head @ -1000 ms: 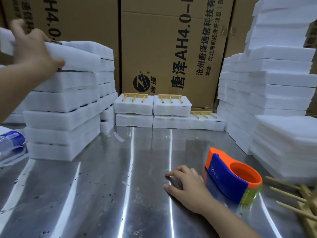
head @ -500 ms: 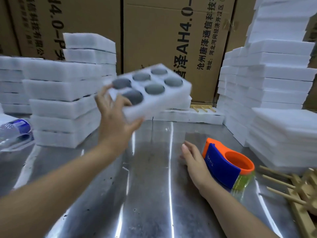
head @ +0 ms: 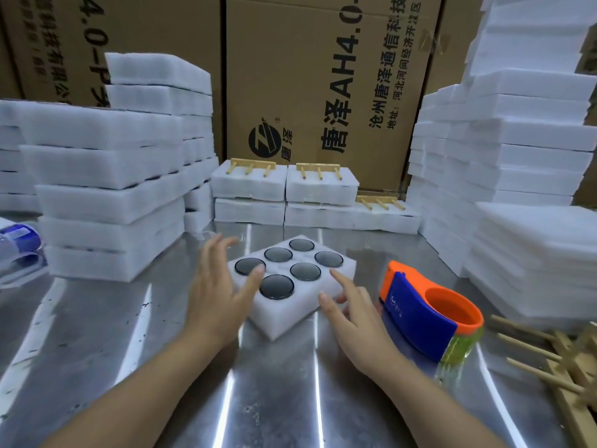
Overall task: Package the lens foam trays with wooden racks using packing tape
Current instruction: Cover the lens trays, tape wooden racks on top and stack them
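1. At the centre of the steel table (head: 129, 350), taking twelve o'clock as straight away from the person, a foam tray (head: 284, 318) lies flat. It is turned a little askew, with one corner towards six. Six dark lenses (head: 277, 287) sit uncovered in its wells.
2. The left hand (head: 216, 295) is at the tray's nine o'clock side, fingers straight and spread, thumb reaching over the top edge near a lens. Whether it presses the foam I cannot tell.
3. The right hand (head: 352, 308) is at the tray's four o'clock side, fingers loose and apart. Its forefinger stretches over the right edge and its thumb is by the near wall. Neither hand grips anything, and the tray lies between them.
4. The tape dispenser (head: 416, 315), orange and blue, stands at three o'clock, just beside the right hand. Loose wooden racks (head: 562, 360) lie at four o'clock, well apart from the tray.
5. At twelve o'clock sit foam bundles (head: 252, 184), three of them with a rack on top, in front of cardboard boxes (head: 323, 76). Foam stacks (head: 106, 202) rise at ten and at two.
6. Step in hand, as I judge it: this is the very start of a bundle, with the tray being squared on the table. No cover, rack or tape is on it yet.
7. The next move probably calls for covering the open lenses with foam. A rack from four o'clock would then go on top while one hand steadies the tray. Fingers should keep off the glass, and the dispenser comes last.
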